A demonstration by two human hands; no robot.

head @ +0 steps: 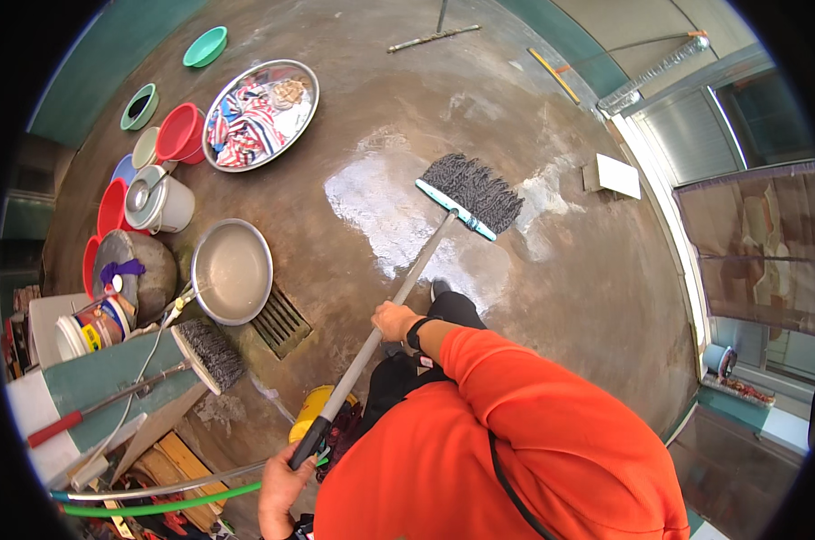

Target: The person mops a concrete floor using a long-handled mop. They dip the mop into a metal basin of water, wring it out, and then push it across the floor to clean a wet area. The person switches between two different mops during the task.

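A flat mop with a grey yarn head on a light blue bar lies on the wet concrete floor in front of me. Its grey pole runs down and left to my body. My right hand, with a black band at the wrist, is closed round the middle of the pole. Lower left, my left hand grips the black end of the same pole. The floor about the mop head shines with water. A yellow container stands beside the pole's lower part, partly hidden by it.
At left are a metal basin of striped cloths, a basin of cloudy water, a floor drain, red basins, a lidded bucket and a second mop. A squeegee leans at the upper right, near a white board.
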